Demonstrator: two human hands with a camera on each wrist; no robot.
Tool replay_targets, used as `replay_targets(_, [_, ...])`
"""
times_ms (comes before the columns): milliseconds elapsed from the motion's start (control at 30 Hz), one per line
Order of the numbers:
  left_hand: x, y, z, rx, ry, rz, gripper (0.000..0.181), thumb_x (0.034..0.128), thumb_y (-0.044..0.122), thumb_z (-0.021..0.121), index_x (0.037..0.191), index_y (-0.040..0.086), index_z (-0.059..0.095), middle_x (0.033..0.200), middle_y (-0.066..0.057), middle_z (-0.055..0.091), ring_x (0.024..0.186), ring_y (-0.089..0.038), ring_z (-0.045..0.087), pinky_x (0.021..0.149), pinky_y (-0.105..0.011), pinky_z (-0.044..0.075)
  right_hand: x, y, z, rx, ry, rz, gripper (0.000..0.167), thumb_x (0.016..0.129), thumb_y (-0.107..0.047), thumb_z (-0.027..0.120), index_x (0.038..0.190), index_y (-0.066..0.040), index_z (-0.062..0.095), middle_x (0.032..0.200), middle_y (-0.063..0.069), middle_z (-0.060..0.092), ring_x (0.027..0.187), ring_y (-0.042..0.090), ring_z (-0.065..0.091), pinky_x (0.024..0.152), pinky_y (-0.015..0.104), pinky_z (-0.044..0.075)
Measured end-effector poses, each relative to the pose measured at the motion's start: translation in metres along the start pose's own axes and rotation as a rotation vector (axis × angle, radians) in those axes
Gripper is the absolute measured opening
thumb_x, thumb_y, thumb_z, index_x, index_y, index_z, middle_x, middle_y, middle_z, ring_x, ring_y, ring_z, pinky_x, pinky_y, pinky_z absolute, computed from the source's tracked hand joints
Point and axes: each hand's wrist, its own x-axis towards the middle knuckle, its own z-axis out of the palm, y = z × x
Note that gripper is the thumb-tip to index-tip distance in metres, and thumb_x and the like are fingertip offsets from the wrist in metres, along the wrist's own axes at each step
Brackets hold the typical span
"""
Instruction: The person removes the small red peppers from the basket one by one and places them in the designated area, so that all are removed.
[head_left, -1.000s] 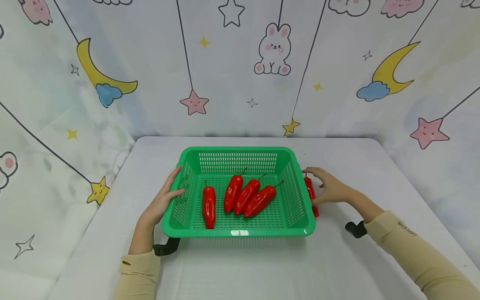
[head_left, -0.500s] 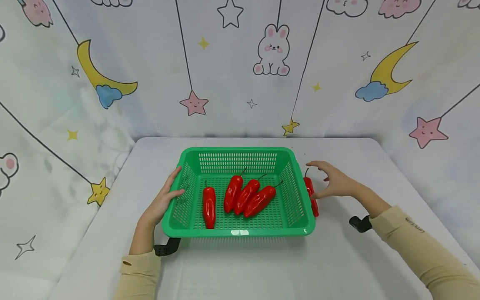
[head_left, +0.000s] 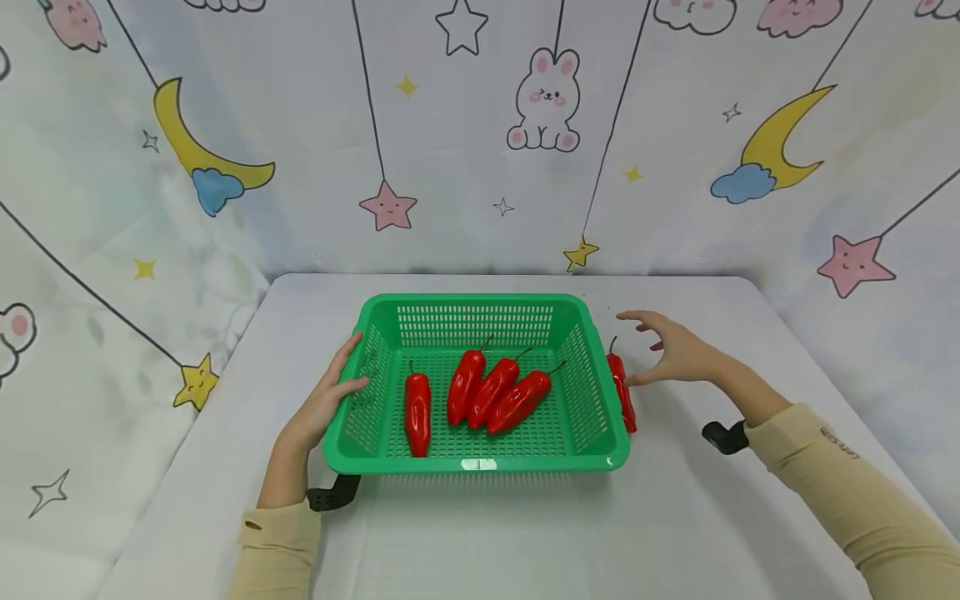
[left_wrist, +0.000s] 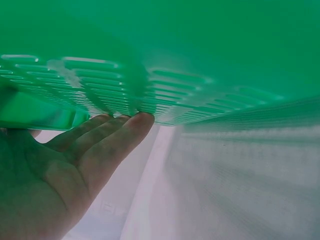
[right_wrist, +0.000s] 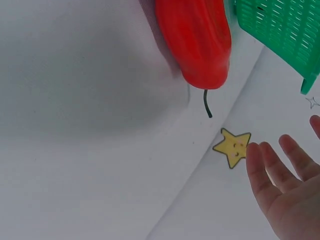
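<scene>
Illegible sleeve lettering [head_left: 839, 442], right hand [head_left: 678, 351], fingers wide, near red pepper [head_left: 622, 398], left hand [head_left: 324, 407] gripping green basket [head_left: 547, 465]

A rectangular green plastic basket [head_left: 540, 465] stood mid-frame, holding four long glossy red peppers [head_left: 495, 394], while a fifth long red pepper [head_left: 626, 403] lay just beyond its right side.
</scene>
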Motion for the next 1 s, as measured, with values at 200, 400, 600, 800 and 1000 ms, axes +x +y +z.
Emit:
replay_targets(200, [-0.001, 0.002, 0.000, -0.001, 0.001, 0.004, 0.068, 0.0938, 0.010, 0.042, 0.148, 0.028, 0.005, 0.152, -0.004, -0.006, 0.135, -0.032, 0.006, 0.100, -0.055, 0.017, 0.001, -0.008, -0.006, 0.013, 0.000, 0.004, 0.093, 0.065, -0.031, 0.082, 0.140, -0.010, 0.031, 0.139, 0.016, 0.032, 0.118, 0.037, 0.036, 0.083, 0.055, 0.042])
replay_targets(400, [-0.001, 0.005, 0.001, -0.013, 0.001, 0.002, 0.068, 0.0941, 0.010, 0.042, 0.148, 0.027, 0.005, 0.152, -0.004, -0.006, 0.134, -0.032, 0.008, 0.099, -0.053, 0.021, 0.001, -0.015, -0.011, 0.010, 0.008, 0.011, 0.094, 0.064, -0.030, 0.083, 0.140, -0.010, 0.031, 0.140, 0.014, 0.031, 0.120, 0.038, 0.036, 0.085, 0.055, 0.041])
replay_targets(600, [-0.001, 0.004, 0.001, -0.011, -0.001, 0.002, 0.068, 0.0941, 0.009, 0.041, 0.148, 0.027, 0.005, 0.152, -0.004, -0.005, 0.135, -0.032, 0.008, 0.099, -0.053, 0.021, 0.003, -0.019, -0.014, 0.013, 0.014, 0.009, 0.095, 0.063, -0.030, 0.083, 0.140, -0.010, 0.031, 0.140, 0.013, 0.031, 0.120, 0.037, 0.035, 0.085, 0.055, 0.041])
replay_targets(800, [0.000, 0.002, 0.001, -0.016, -0.001, 0.003, 0.068, 0.0937, 0.010, 0.041, 0.148, 0.027, 0.005, 0.152, -0.003, -0.005, 0.134, -0.031, 0.009, 0.099, -0.053, 0.021, 0.006, -0.022, -0.015, 0.012, 0.014, -0.017, 0.093, 0.065, -0.028, 0.082, 0.140, -0.009, 0.031, 0.141, 0.013, 0.031, 0.120, 0.037, 0.035, 0.085, 0.055, 0.041])
replay_targets(1000, [-0.001, 0.002, 0.001, -0.009, 0.001, 0.004, 0.068, 0.0943, 0.011, 0.042, 0.148, 0.028, 0.005, 0.152, -0.003, -0.005, 0.134, -0.032, 0.007, 0.100, -0.055, 0.019, 0.012, -0.028, -0.016, 0.010, 0.002, -0.032, 0.092, 0.066, -0.028, 0.082, 0.140, -0.009, 0.031, 0.141, 0.014, 0.031, 0.121, 0.038, 0.035, 0.087, 0.055, 0.040])
